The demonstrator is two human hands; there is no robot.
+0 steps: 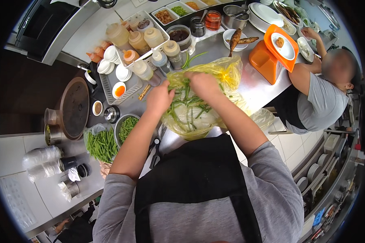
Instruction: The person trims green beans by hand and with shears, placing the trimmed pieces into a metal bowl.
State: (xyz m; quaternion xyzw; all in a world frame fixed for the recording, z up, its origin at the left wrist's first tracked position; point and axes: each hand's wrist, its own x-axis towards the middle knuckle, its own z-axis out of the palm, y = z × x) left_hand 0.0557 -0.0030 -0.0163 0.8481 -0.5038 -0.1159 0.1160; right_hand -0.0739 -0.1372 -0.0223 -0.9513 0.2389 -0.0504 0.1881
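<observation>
A yellow plastic bag (197, 130) lies crumpled before me on the steel counter. Cut green bean pieces (187, 98) are scattered over a pale plastic-covered mass inside it. At the bag's left rim is my left hand (158, 98), its thumb and fingers closing on the thin plastic. My right hand (204, 86) reaches across the bag, fingers bent downward by its far rim and a clump of greens; its fingertips are partly hidden. Left of my left forearm, a metal bowl (119, 123) holds cut green beans (128, 129), beside a bag of longer green beans (102, 144).
Squeeze bottles (140, 41) crowd a white basket beyond my left hand. An orange scale (266, 59) and a bowl with fried fish (235, 41) stand to the right. Scissors (155, 153) lie near my apron. A co-worker (325, 88) is at the right counter.
</observation>
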